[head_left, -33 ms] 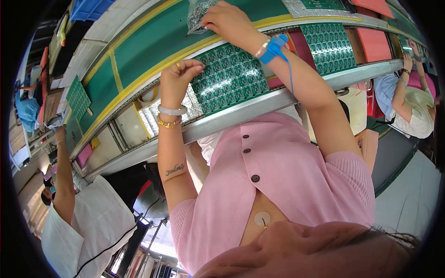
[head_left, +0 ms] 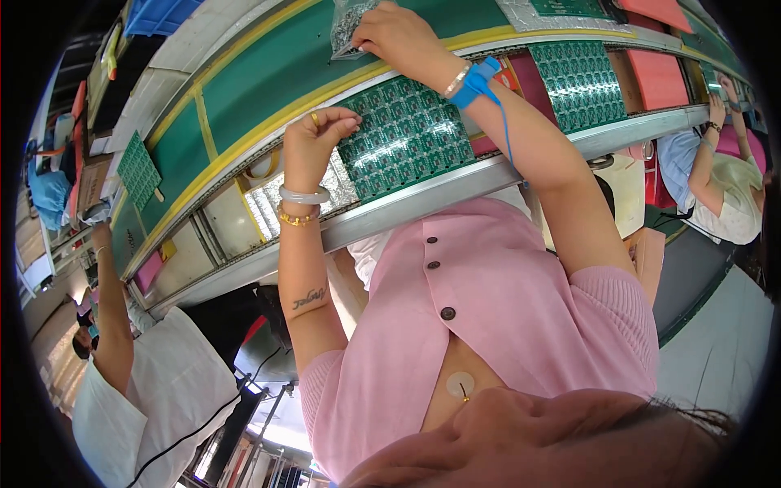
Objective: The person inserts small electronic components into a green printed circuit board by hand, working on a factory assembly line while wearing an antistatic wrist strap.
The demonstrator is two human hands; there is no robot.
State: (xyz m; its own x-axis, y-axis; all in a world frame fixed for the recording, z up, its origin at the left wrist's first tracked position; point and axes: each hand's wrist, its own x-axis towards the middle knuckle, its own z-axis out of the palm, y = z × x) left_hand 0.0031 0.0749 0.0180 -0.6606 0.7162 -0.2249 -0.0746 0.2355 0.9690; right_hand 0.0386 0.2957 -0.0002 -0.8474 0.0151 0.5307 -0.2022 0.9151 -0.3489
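A green circuit board panel (head_left: 411,138) with many repeated sections lies across the rails in front of me. My left hand (head_left: 316,146) is at its upper left edge, thumb and fingertips pinched together; whatever is between them is too small to make out. Farther off, a clear plastic bag (head_left: 348,23) of small metal parts rests on the green belt. My right hand (head_left: 400,39) reaches over the board to the bag's right side, its fingers curled and pinched against it. Its fingertips partly hide what they touch. A blue wrist strap (head_left: 478,84) with a cord circles my right wrist.
Metal rails (head_left: 350,218) run along the near side. Another green panel (head_left: 576,85) lies to the right, beside pink foam (head_left: 655,79). A smaller panel (head_left: 139,171) is at the far left. Co-workers sit at left (head_left: 163,390) and right (head_left: 732,183).
My left hand has shifted very slightly. My right hand stays at the bag, and the board has not visibly moved.
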